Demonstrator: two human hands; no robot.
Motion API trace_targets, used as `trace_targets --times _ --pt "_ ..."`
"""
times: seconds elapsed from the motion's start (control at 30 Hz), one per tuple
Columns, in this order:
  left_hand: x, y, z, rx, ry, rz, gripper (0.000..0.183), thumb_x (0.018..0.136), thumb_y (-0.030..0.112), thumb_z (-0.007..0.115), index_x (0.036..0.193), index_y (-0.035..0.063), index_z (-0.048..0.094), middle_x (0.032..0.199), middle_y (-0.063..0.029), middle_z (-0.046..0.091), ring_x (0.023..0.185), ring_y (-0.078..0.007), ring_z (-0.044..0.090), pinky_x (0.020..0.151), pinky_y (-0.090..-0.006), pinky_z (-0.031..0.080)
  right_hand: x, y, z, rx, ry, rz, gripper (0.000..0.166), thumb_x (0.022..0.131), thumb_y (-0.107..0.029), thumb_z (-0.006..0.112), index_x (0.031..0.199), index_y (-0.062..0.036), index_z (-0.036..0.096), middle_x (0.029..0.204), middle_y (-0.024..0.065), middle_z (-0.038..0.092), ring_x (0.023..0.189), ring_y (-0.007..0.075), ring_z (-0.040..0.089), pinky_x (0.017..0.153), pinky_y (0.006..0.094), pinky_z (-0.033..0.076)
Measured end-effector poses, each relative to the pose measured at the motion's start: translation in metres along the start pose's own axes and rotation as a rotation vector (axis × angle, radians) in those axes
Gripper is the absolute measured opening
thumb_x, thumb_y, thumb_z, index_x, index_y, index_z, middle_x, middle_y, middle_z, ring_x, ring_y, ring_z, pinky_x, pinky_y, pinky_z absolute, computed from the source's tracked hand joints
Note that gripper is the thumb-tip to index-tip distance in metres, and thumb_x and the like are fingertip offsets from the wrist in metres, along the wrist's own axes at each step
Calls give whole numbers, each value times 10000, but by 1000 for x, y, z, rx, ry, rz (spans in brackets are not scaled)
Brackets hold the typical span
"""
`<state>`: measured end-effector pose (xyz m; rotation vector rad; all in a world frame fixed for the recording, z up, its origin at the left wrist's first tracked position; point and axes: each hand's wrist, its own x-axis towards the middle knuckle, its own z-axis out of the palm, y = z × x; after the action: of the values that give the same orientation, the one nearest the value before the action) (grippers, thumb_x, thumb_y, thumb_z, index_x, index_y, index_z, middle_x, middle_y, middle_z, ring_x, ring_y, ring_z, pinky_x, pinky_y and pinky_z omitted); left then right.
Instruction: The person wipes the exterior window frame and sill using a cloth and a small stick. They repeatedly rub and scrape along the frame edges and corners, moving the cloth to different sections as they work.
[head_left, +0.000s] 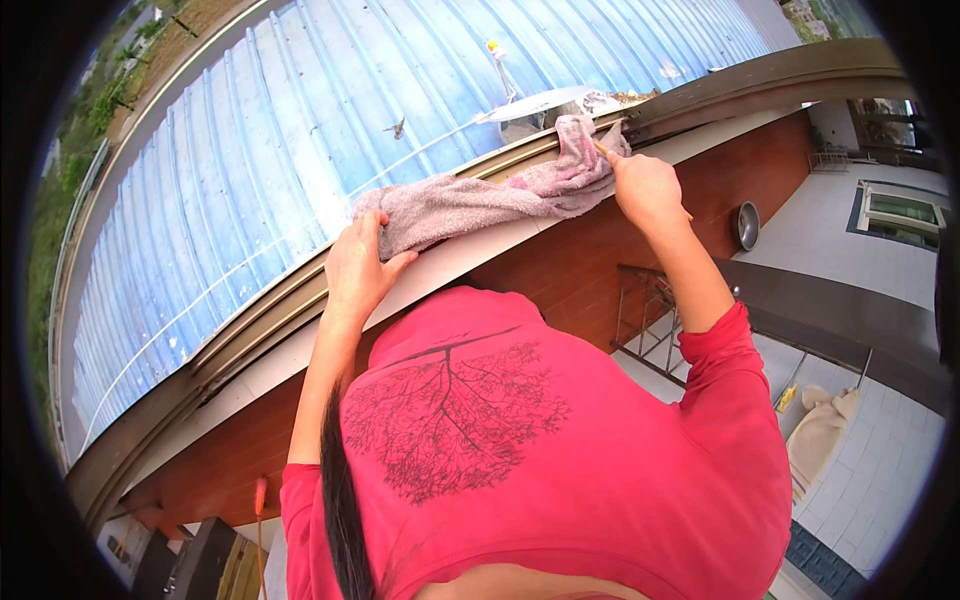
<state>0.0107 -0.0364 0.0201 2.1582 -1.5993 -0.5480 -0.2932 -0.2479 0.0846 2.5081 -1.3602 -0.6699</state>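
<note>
A damp-looking, pinkish-grey terry towel (465, 210) lies twisted along the metal window track (277, 300). My left hand (360, 266) holds its left end, with the fingers over the far side and the thumb on the near side. My right hand (651, 191) is closed around a thin yellowish stick (601, 147). The stick's tip touches or almost touches the bunched right end of the towel, which hangs over the track. Most of the stick is hidden inside my fist, so its exact kind cannot be told.
Beyond the window lies a blue corrugated metal roof (315, 127) with a white dish-like object (536, 105) close to the frame. Window frame posts (765, 79) stand at the right. Below the pale sill (495, 238) is a reddish-brown wall (570, 277). A metal basin (747, 226) and a metal rack (649, 319) are at right.
</note>
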Motion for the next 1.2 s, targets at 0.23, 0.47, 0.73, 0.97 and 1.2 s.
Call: trace_targets --times 0.23,0.47,0.73,0.97,1.2 --pt "-1 -7 4 -20 15 1 488 691 299 802 1038 67 549 969 -133 646 927 -318 615 766 -410 484 -59 -135 -31 130 113 -143 347 878 -129 507 1211 -141 601 698 104 632 591 223 654 498 335 510" --pt "4 -14 11 -40 97 51 208 834 242 676 926 79 586 835 -116 646 809 -325 619 672 -426 480 -10 4 16 47 -79 159 513 864 -59 484 1300 -316 566 744 122 666 671 290 666 591 410 532" --pt "3 -21 21 -49 144 29 194 862 242 641 937 66 607 854 -138 652 813 -349 622 676 -436 482 -14 6 -42 -3 27 247 420 866 -79 490 1199 -280 648 783 128 678 699 283 669 622 399 533" --pt "3 -20 23 -96 135 23 221 867 265 636 939 59 606 858 -156 646 824 -355 618 682 -436 479 -3 -4 -12 -88 -109 190 327 910 -130 470 1128 -246 684 818 117 693 738 288 685 650 409 544" --pt "2 -24 19 -81 144 37 296 805 337 705 899 85 582 775 -102 628 752 -315 619 635 -421 480 36 -19 -34 -172 -202 216 245 886 -153 508 1023 -102 704 930 99 711 842 278 698 682 402 555"
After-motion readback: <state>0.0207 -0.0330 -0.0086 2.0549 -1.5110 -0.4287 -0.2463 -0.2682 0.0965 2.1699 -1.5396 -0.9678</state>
